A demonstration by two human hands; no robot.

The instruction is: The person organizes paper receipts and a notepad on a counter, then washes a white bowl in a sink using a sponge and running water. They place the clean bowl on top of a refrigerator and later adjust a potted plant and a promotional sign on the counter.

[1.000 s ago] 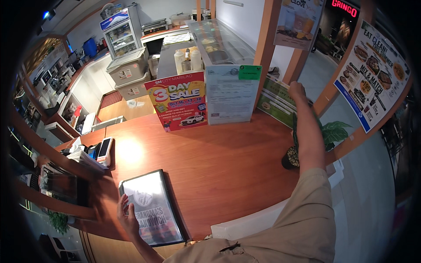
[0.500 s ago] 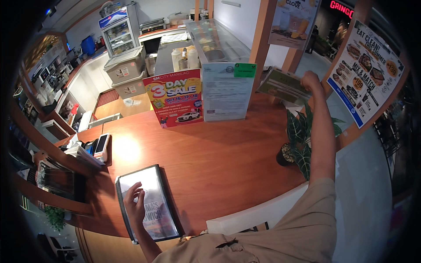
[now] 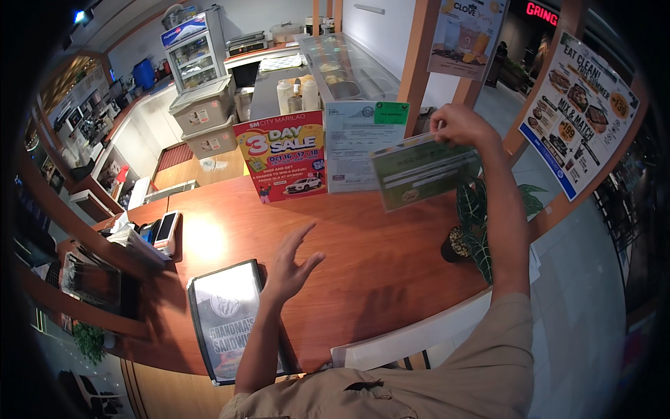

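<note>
Pinched by its top edge, a green printed sign in a clear holder (image 3: 424,171) hangs from my right hand (image 3: 460,126). It overlaps the right side of a white document stand (image 3: 356,150). My left hand (image 3: 286,269) is raised over the wooden counter (image 3: 335,237), its fingers apart and nothing in it. Below and left of that hand lies a black-edged menu folder (image 3: 223,314), partly covered by my left forearm. A red and yellow sale poster (image 3: 283,157) stands beside the document.
A potted plant (image 3: 476,230) stands close to my right forearm. On the counter's left are a white handheld terminal (image 3: 166,230) and a stack of papers (image 3: 136,244). Behind the stands are squeeze bottles (image 3: 296,96), grey bins (image 3: 202,105) and a glass-topped food counter (image 3: 349,63).
My right hand has brought the green sign left and nearer, turning its face toward me. My left hand has risen off the menu folder, moved right, and opened.
</note>
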